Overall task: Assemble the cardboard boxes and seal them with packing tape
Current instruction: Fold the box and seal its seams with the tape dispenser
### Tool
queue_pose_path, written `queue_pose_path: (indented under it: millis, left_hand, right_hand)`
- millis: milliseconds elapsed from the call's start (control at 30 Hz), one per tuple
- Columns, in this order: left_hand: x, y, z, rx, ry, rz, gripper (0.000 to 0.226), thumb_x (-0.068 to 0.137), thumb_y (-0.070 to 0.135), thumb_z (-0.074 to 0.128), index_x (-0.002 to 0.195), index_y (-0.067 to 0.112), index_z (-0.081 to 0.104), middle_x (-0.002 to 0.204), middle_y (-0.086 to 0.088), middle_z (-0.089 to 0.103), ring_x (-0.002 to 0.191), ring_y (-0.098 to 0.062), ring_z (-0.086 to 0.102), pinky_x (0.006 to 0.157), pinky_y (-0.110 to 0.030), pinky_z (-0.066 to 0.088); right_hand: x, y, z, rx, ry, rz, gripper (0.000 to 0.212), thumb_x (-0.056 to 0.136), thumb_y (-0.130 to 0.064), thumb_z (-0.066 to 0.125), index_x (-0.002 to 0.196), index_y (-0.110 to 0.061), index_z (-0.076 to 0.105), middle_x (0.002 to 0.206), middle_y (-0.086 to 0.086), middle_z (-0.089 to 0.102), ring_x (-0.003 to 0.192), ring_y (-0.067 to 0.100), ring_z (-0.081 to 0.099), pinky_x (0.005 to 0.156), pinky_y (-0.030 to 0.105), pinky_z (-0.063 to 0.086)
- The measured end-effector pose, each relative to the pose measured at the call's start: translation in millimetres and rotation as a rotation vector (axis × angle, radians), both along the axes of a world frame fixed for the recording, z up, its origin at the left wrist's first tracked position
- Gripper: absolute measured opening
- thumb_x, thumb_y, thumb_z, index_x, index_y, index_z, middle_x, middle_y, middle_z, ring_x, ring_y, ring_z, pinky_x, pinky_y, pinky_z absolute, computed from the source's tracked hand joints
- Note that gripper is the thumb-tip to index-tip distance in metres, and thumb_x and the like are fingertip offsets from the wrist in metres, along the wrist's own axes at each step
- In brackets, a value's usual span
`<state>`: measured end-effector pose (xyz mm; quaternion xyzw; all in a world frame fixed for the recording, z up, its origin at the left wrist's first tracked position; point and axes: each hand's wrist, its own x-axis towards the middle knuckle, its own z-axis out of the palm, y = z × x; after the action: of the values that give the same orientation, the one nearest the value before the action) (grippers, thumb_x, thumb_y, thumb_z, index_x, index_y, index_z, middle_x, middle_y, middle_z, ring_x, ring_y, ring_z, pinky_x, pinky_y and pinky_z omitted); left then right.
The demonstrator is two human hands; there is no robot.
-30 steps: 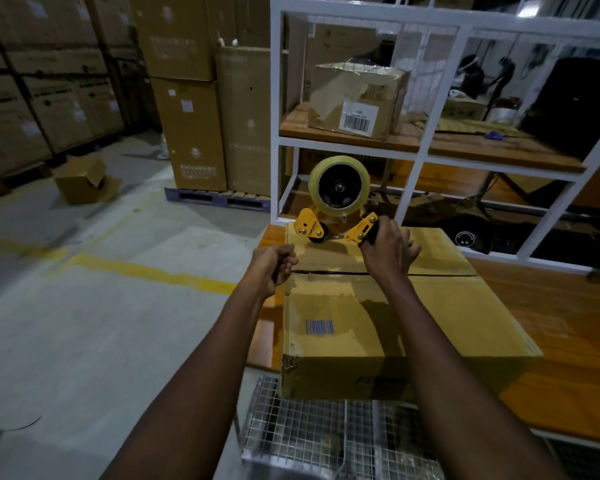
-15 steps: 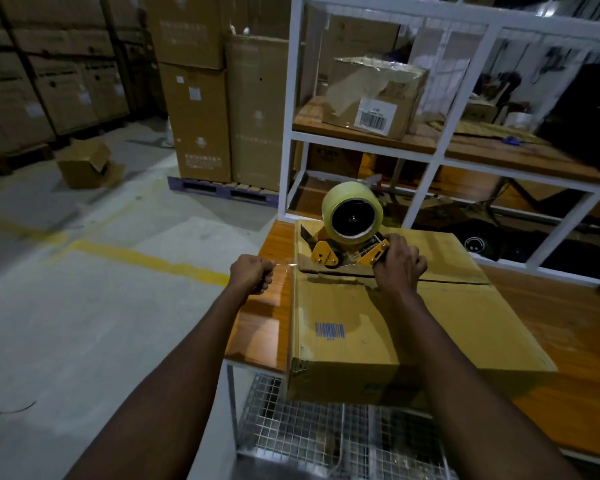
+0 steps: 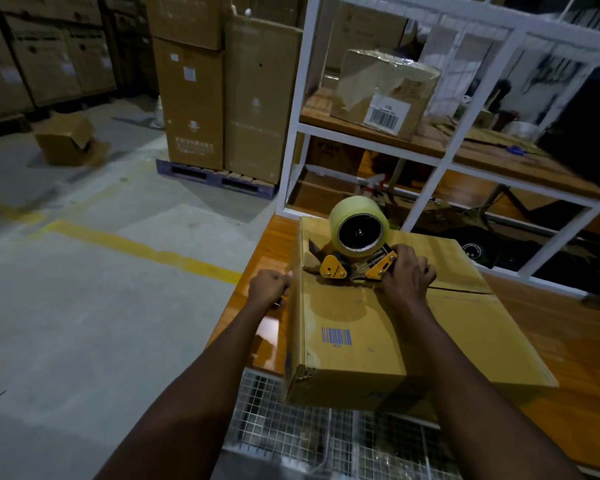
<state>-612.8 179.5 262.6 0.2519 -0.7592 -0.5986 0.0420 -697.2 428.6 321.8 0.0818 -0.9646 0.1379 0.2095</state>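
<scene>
The brown cardboard box (image 3: 361,341) lies on the wooden bench (image 3: 568,358). The yellow tape dispenser (image 3: 357,251) now sits lower on its seam, with the right hand (image 3: 407,271) curling its grip round the handle. The left hand (image 3: 269,287) has moved in against the box's left wall, its grip curled on something I cannot make out.

Browns, yellows and one patch of blue.
Plain tan-brown over the cardboard box (image 3: 378,317), broken by a blue striped barcode (image 3: 336,336) on its top face. Yellow-orange side plates on the tape dispenser (image 3: 333,270), under a pale, cloudy-yellow tape roll (image 3: 347,211) with a black core. Warm orange-brown with fine wood grain on the tabletop (image 3: 269,251). Dull grey on the concrete floor (image 3: 84,341), crossed by a worn yellow stripe (image 3: 146,249). White on the shelf frame (image 3: 293,133); brown on the shelf carton (image 3: 361,71), with a black-barred white label (image 3: 388,114). Silver-grey square grid on the wire mesh (image 3: 291,427); bluish purple on the pallet (image 3: 215,176).
</scene>
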Motion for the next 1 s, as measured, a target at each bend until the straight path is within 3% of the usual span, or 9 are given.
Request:
queue_pose_path:
  millis: [200,300,400,500,633,733,867,933,1000]
  left_hand:
    - [-13,10,-21,-0.223,-0.039,-0.041,0.046,0.099,0.047,0.050,0.063,0.018,0.056,0.081,-0.017,0.060,0.072,-0.030,0.055,0.053,-0.031,0.032]
    - [-18,11,-17,-0.239,-0.144,-0.052,0.059,0.094,0.065,0.040,0.100,0.014,0.070,0.122,-0.025,0.058,0.104,-0.039,0.057,0.085,-0.046,0.047]
    - [-9,11,1,-0.292,-0.352,-0.080,0.071,0.092,0.072,0.039,0.139,0.020,0.050,0.151,-0.017,0.030,0.134,-0.043,0.032,0.104,-0.056,0.031]
    - [0,6,-1,-0.347,-0.447,-0.062,0.079,0.085,0.071,0.054,0.143,0.018,0.039,0.152,-0.018,0.027,0.134,-0.042,0.032,0.102,-0.057,0.034]
    - [2,22,-1,-0.318,-0.054,0.008,0.040,0.096,0.050,0.046,0.130,0.030,0.056,0.144,-0.007,0.040,0.129,-0.034,0.038,0.102,-0.052,0.032]
    - [3,42,3,-0.129,0.008,-0.167,0.077,0.081,0.073,0.030,0.144,0.030,0.043,0.155,-0.003,0.036,0.135,-0.036,0.036,0.109,-0.057,0.029]
    - [6,39,-13,-0.097,-0.205,-0.335,0.113,0.060,0.096,0.031,0.155,0.036,0.026,0.166,-0.002,0.004,0.151,-0.035,0.002,0.117,-0.062,0.003]
    - [9,32,-9,-0.200,-0.236,-0.358,0.110,0.063,0.099,0.034,0.154,0.038,0.027,0.166,-0.006,-0.001,0.151,-0.038,-0.004,0.115,-0.067,0.001]
    - [6,26,5,-0.378,-0.154,-0.350,0.095,0.080,0.077,0.052,0.157,0.037,0.011,0.166,-0.008,-0.007,0.149,-0.043,-0.003,0.114,-0.069,0.010]
  right_hand:
    - [0,1,-5,0.027,-0.028,-0.020,0.041,0.077,-0.015,0.070,0.113,-0.019,0.050,0.114,0.007,0.054,0.106,0.033,0.046,0.092,0.046,0.029]
    - [0,1,-6,0.041,-0.012,-0.018,0.041,0.075,-0.013,0.069,0.111,-0.019,0.050,0.113,0.007,0.055,0.105,0.033,0.046,0.091,0.046,0.029]
    - [2,2,-6,0.046,-0.006,-0.032,0.039,0.076,-0.012,0.066,0.111,-0.018,0.051,0.112,0.007,0.054,0.105,0.034,0.046,0.092,0.047,0.031]
    - [2,2,-5,0.041,-0.016,-0.053,0.035,0.077,-0.011,0.063,0.110,-0.016,0.051,0.111,0.009,0.054,0.105,0.035,0.046,0.093,0.048,0.031]
    - [2,1,-6,0.049,-0.014,-0.051,0.035,0.078,-0.012,0.063,0.110,-0.016,0.051,0.112,0.008,0.054,0.105,0.035,0.046,0.092,0.048,0.031]
    - [2,2,-5,0.042,-0.010,-0.048,0.036,0.078,-0.011,0.064,0.111,-0.015,0.052,0.112,0.009,0.055,0.105,0.035,0.047,0.092,0.047,0.031]
    - [3,5,-6,0.035,-0.011,-0.043,0.037,0.077,-0.011,0.067,0.110,-0.015,0.052,0.112,0.009,0.056,0.105,0.035,0.047,0.093,0.048,0.031]
    - [3,5,-6,0.030,-0.011,-0.038,0.037,0.077,-0.011,0.067,0.111,-0.015,0.052,0.112,0.010,0.056,0.106,0.035,0.047,0.093,0.047,0.031]
    - [4,5,-5,0.033,-0.009,-0.034,0.037,0.078,-0.012,0.066,0.113,-0.015,0.052,0.113,0.009,0.056,0.106,0.035,0.047,0.093,0.047,0.030]
